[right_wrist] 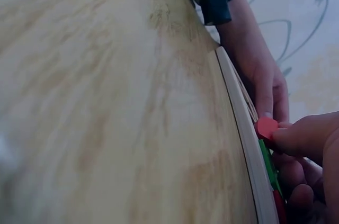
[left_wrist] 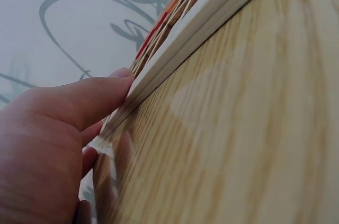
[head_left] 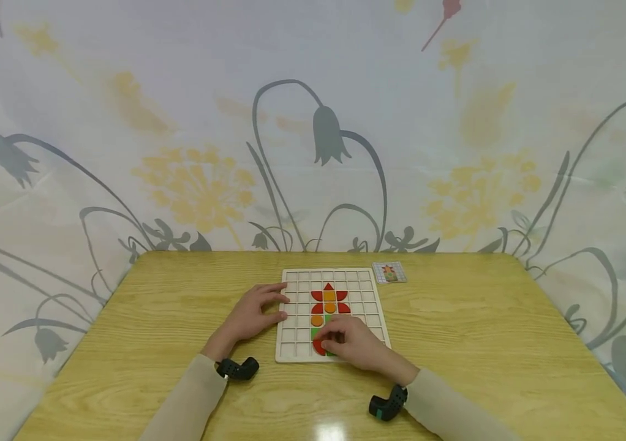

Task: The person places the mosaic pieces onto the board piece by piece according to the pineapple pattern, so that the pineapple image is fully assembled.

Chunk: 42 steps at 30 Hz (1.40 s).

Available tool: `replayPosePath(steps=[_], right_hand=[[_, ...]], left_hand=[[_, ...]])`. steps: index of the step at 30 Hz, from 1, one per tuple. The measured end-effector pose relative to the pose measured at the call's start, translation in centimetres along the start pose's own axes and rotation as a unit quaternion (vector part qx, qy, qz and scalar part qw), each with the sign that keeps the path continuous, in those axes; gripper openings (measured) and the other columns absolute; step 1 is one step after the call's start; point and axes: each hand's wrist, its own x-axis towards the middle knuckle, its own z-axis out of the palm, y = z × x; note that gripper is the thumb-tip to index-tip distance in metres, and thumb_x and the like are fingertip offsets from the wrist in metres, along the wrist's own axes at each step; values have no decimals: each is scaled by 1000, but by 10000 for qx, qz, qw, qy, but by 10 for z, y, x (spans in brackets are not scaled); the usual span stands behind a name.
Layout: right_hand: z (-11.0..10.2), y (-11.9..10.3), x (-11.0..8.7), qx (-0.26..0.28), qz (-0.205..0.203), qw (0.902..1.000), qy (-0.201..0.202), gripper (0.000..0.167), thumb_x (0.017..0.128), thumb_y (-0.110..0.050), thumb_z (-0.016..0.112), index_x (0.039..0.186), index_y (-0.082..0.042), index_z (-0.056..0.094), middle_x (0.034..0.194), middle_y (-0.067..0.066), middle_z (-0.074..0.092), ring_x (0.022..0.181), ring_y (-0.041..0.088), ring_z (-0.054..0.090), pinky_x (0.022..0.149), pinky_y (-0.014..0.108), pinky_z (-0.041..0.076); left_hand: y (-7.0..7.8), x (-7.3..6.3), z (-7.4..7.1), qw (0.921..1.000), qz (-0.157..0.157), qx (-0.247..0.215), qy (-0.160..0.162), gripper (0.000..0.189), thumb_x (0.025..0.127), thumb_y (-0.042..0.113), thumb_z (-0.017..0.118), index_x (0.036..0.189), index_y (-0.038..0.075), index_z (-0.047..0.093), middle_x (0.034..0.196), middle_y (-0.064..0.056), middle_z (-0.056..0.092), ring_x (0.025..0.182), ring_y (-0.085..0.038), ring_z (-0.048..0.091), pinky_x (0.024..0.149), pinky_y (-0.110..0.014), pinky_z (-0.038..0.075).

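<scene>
A white gridded board (head_left: 295,350) lies on the table, bearing a flower figure of red, orange and green pieces. Over its lower part, my right hand (head_left: 356,344) pinches a red round-edged piece (head_left: 318,348) between thumb and fingers. The right wrist view shows this red piece (right_wrist: 266,127) raised at the board's near rim, beside a green piece (right_wrist: 269,164). My left hand (head_left: 256,311) touches the board's left edge with fingers extended; its thumb (left_wrist: 114,89) rests against the rim. The right hand covers some of the lower pieces.
A small picture card (head_left: 389,272) showing a similar flower lies beyond the board's upper right corner. The wooden table (head_left: 456,318) reaches back to a flower-printed cloth (head_left: 214,122). Both wrists wear black devices.
</scene>
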Motion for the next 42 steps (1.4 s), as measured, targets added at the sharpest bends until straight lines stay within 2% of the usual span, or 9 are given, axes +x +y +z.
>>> replayPosePath(steps=[6,14,21,24,30,34,42], right_hand=[[1,1,-1,-147,-166,9997,74,18,93,-5,68,99,-18,79,85,-12,60,67,4,50,58,22,45],[5,-1,1,-160,-76,9997,168,9,89,-17,78,98,-17,78,83,-7,59,65,3,50,58,22,46],[8,-2,6,-245,11,9996,160,10,86,-17,81,96,-18,77,82,-7,59,66,2,51,59,22,47],[7,-2,7,-89,103,9997,185,10,87,-15,79,97,-18,77,83,-8,59,67,4,52,59,23,47],[0,-2,6,330,71,9988,344,10,90,-11,76,99,-13,76,89,-4,63,71,8,56,61,25,49],[-6,1,6,271,-20,9982,543,9,91,-10,74,99,-13,77,91,-4,67,77,7,60,65,25,52],[-30,2,-5,368,-50,9955,873,11,92,-5,71,101,-4,76,98,8,71,84,15,65,69,28,56]], left_hand=[[-1,1,0,10000,45,56,-16,29,93,30,72,118,16,73,150,-1,49,136,-30,43,109,-55,34],[-2,2,-1,9999,81,92,-24,28,93,29,72,118,16,73,149,-3,50,135,-32,43,109,-56,34],[-5,2,-3,10000,13,83,-41,27,93,28,72,116,15,73,149,-6,50,134,-34,44,108,-56,34],[-7,2,-4,10000,-22,29,-76,26,93,26,72,116,15,73,149,-6,50,134,-34,43,109,-56,34],[-7,5,-10,9992,-160,-274,-239,25,96,22,69,118,11,73,150,-8,49,136,-36,41,110,-56,32],[-5,7,-15,9981,-263,-479,-300,25,97,19,68,119,9,73,150,-9,48,139,-37,38,113,-56,28],[2,6,-23,9964,-477,-561,-415,28,99,19,64,124,9,71,144,-4,55,138,-34,42,113,-55,30]])
